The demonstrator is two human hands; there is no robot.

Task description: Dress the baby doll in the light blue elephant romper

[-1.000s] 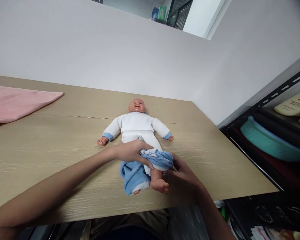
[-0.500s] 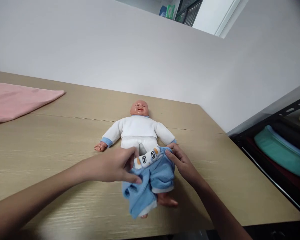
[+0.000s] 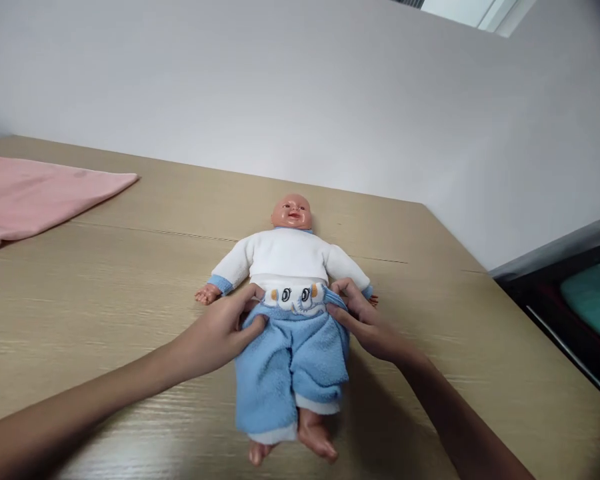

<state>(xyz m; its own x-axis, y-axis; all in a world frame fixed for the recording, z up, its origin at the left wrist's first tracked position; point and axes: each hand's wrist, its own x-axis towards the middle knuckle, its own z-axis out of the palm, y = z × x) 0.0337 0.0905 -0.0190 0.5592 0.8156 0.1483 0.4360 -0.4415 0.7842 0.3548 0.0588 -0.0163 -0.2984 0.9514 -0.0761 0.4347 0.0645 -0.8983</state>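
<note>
A baby doll (image 3: 289, 257) in a white top lies on its back in the middle of the wooden table (image 3: 130, 267), head away from me. Blue fleece trousers (image 3: 290, 363) with a white embroidered waistband cover its legs up to the waist. My left hand (image 3: 225, 330) pinches the waistband at the doll's left-side hip as I see it. My right hand (image 3: 363, 317) grips the waistband at the other hip. Both bare feet stick out of the trouser legs near the table's front edge.
A pink cloth (image 3: 35, 197) lies flat at the table's far left. A white wall runs behind the table. To the right stands a dark shelf (image 3: 555, 313) holding a teal item (image 3: 593, 297).
Both hands have drawn the blue trousers from the doll's lower legs up to its waist. The view has shifted closer and to the left.
</note>
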